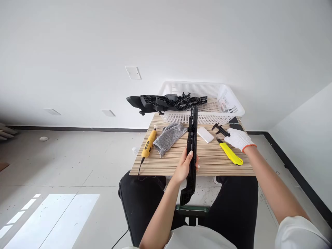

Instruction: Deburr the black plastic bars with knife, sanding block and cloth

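White shirt point(199, 238), six o'clock; left hand point(183, 166) wrapped round black strip point(192, 140); gloved right hand point(238, 139), three o'clock, pinching caliper point(222, 130).

The head camera looks forward and down over the table point(160, 167).

Bare patch of table point(210, 166) between the black part point(192, 138) and knife point(230, 154), so you could slide through there. Calipers point(222, 130) and the right hand point(237, 138) block the right. Cloth point(169, 137) and rotary tool point(148, 144) clog the left. Basket point(207, 119) is open up top, right end.
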### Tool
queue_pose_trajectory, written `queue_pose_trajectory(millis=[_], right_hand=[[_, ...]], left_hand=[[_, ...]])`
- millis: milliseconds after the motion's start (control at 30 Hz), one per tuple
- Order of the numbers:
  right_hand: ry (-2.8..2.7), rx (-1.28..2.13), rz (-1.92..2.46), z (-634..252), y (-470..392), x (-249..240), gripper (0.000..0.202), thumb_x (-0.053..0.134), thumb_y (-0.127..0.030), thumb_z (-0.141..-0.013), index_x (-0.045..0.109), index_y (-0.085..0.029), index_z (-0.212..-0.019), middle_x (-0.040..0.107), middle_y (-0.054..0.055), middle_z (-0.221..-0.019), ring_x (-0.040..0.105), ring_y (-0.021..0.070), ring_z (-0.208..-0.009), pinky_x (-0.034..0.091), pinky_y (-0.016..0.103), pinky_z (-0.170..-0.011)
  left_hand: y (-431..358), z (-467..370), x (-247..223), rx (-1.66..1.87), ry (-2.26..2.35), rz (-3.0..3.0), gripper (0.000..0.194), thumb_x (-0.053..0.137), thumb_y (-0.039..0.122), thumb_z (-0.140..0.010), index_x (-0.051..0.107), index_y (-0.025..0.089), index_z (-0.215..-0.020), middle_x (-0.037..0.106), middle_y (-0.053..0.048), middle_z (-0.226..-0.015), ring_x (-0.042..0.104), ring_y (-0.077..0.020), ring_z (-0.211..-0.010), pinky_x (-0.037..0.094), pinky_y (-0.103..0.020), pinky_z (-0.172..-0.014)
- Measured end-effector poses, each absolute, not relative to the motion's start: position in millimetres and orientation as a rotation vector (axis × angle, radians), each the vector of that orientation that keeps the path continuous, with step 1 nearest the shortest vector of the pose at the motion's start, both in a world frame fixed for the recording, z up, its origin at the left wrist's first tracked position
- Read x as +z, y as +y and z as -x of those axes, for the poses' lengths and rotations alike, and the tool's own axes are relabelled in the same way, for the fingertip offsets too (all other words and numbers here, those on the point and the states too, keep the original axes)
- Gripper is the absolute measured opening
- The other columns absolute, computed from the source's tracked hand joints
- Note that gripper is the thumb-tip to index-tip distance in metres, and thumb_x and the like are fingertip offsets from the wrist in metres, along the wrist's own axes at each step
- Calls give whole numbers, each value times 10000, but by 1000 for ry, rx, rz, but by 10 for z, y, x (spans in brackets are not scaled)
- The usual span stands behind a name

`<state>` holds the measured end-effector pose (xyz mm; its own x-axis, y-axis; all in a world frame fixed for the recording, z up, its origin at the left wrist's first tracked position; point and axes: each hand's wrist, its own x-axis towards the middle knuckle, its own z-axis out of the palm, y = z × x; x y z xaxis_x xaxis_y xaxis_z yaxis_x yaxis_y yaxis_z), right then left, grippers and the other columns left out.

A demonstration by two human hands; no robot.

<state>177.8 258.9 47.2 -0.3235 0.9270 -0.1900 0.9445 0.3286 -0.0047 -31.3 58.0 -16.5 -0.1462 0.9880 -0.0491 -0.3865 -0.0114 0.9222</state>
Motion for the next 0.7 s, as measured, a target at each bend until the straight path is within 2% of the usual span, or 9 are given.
queue_pose_trajectory(millis=[233, 333, 467, 600, 700], right_hand=[[2717, 11, -1801, -1910, 2282, 1066, 423, 371, -371, -948, 541, -213, -1301, 696, 105, -943, 636, 245, -770, 392, 317, -640], [2812, 111, -1856, -1789, 2190, 1408, 450, 415, -471, -944, 547, -205, -1282, 690, 98, -883, 624, 253, -740, 401, 326, -633], [2974, 139, -1660, -1430, 2231, 1693, 583, 477, -653, -897, 528, -223, -1289, 687, 88, -932, 622, 247, -768, 438, 342, -676], [3088, 184, -1501, -1074, 2364, 1807, 501, 497, -542, -919, 516, -220, -1302, 674, 93, -984, 626, 241, -822, 464, 356, -732], [3124, 272, -1448, -904, 2423, 1844, 533, 490, -468, -926, 457, -200, -1385, 671, 121, -1008, 624, 268, -899, 471, 382, -792]], left_hand=[[575, 320, -144, 1452, 1015, -840, 335, 511, 541, -959, 465, 214, -1017, 568, 5, -866, 542, -97, -620, 544, -269, -559], [573, 322, -130, 1444, 1011, -865, 333, 499, 542, -965, 466, 213, -1007, 567, 5, -872, 536, -96, -620, 545, -274, -564], [574, 322, -132, 1440, 1013, -867, 335, 497, 538, -968, 461, 218, -1059, 557, 9, -844, 523, -96, -608, 541, -269, -551], [577, 320, -153, 1456, 991, -848, 334, 508, 533, -966, 461, 221, -1073, 563, 9, -836, 527, -90, -606, 523, -246, -545], [571, 321, -152, 1470, 969, -838, 338, 522, 542, -956, 474, 220, -1048, 581, 2, -866, 525, -78, -602, 506, -231, -545]])
